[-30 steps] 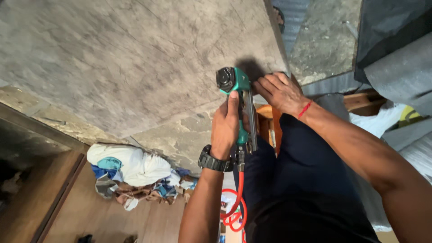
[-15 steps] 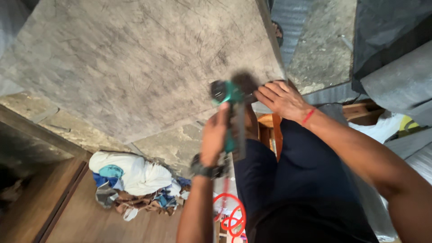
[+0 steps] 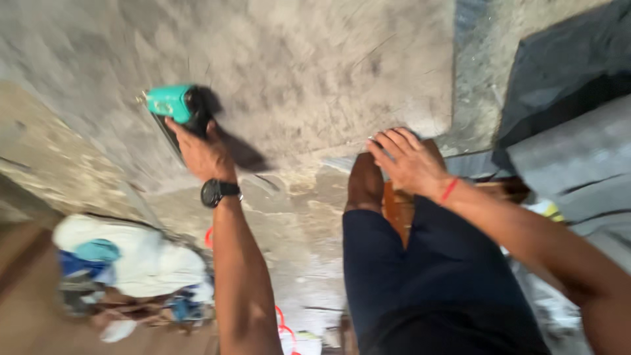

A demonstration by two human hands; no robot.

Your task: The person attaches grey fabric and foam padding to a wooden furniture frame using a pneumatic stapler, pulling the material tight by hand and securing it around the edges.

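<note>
My left hand [image 3: 202, 150], with a black watch on its wrist, grips a teal and black power tool [image 3: 172, 105] held against a large grey mottled sheet [image 3: 315, 72]. My right hand [image 3: 407, 161], with a red band at the wrist, lies flat with fingers spread on the sheet's lower edge, over a brown wooden piece [image 3: 394, 204]. My legs in dark blue trousers [image 3: 420, 276] fill the lower middle. The picture is blurred by motion.
A heap of white and blue cloth [image 3: 125, 269] lies on the floor at lower left. A red hose [image 3: 282, 322] runs under my left arm. Dark grey fabric [image 3: 565, 85] and grey panels stand at right.
My left hand has carried the tool to the left along the sheet, away from my right hand. My right hand stays at the sheet's edge. The view has shifted and blurred.
</note>
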